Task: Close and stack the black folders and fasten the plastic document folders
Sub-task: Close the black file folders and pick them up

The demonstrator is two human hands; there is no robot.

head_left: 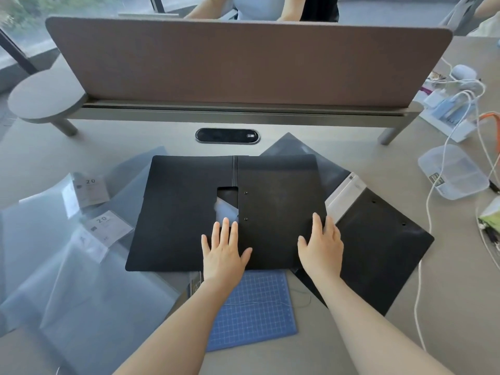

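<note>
A black folder (189, 201) lies spread open and flat in the middle of the desk, its spine running away from me. My left hand (224, 250) rests flat on it near the spine, fingers apart. At the folder's right edge my right hand (322, 244) lies on the cover with fingers curled over the edge. A second black folder (378, 244) with a white spine label lies closed and askew under the right side. Several translucent plastic document folders (67, 266) with white labels lie overlapping at the left.
A blue cutting mat (251, 307) lies under my wrists. A brown divider panel (243, 63) stands across the back, with a person seated behind it. A clear plastic box (451, 171), white cables (433, 190) and small items crowd the right side.
</note>
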